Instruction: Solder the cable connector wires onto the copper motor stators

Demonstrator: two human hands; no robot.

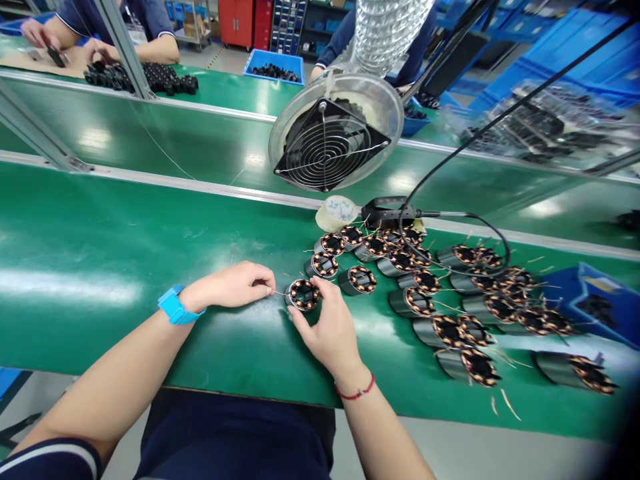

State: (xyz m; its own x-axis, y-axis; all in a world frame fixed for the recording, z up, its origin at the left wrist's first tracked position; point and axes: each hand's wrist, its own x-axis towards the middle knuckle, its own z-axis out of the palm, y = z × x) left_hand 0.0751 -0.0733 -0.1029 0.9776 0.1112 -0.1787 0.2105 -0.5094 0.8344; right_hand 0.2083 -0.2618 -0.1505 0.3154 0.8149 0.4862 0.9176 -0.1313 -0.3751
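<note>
Left hand [240, 284] pinches thin wire [281, 293] between thumb and fingers; wire leads to copper-wound stator [303, 305]. Right hand [330, 327] grips stator's sides, thumb and fingers apart around it. Stator on green tabletop [210, 353], coil side up, near other stators [359, 281].

Our way runs open at ten o'clock, crowded at three.
Round the held stator [303, 307], we have bare bench [115, 220] past our left hand [240, 284] towards ten, and again at seven on the near side. The tub [336, 213] stands at one, the fan [325, 159] hangs beyond twelve, loose stators [353, 281] under a looping cable [500, 117] pack one to four, and our right hand [334, 327] bars five.
</note>
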